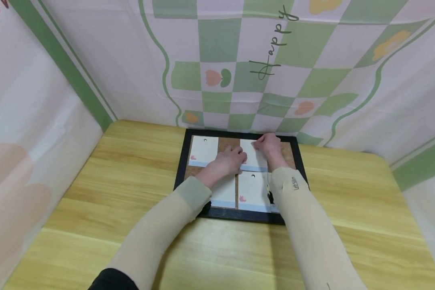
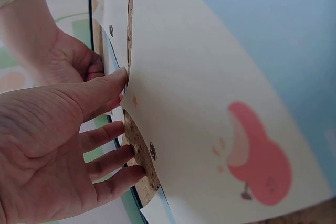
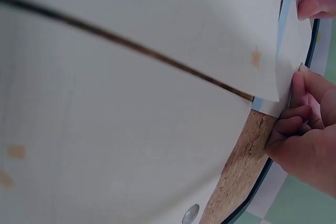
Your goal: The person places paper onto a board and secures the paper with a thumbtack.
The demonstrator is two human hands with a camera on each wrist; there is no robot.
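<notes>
A black-framed cork board (image 1: 239, 214) lies on the table against the curtain, carrying several white paper sheets with a blue lower band. My right hand (image 1: 270, 146) is at the top of the upper middle sheet (image 1: 255, 161). Its fingers are curled, and the fingertips (image 3: 302, 77) pinch at the sheet's edge; whether a tack is between them is hidden. My left hand (image 1: 229, 161) rests over that sheet's lower left side, its fingers (image 2: 113, 158) loosely extended and the thumb near a paper edge. Silver thumbtacks (image 3: 191, 213) hold neighbouring sheets.
A wooden table (image 1: 130, 173) surrounds the board. Behind it hangs a white and green checked curtain (image 1: 217, 40), with more fabric at both sides. The upper left sheet (image 1: 204, 151) and the lower middle sheet (image 1: 253, 189) each have a tack near the top.
</notes>
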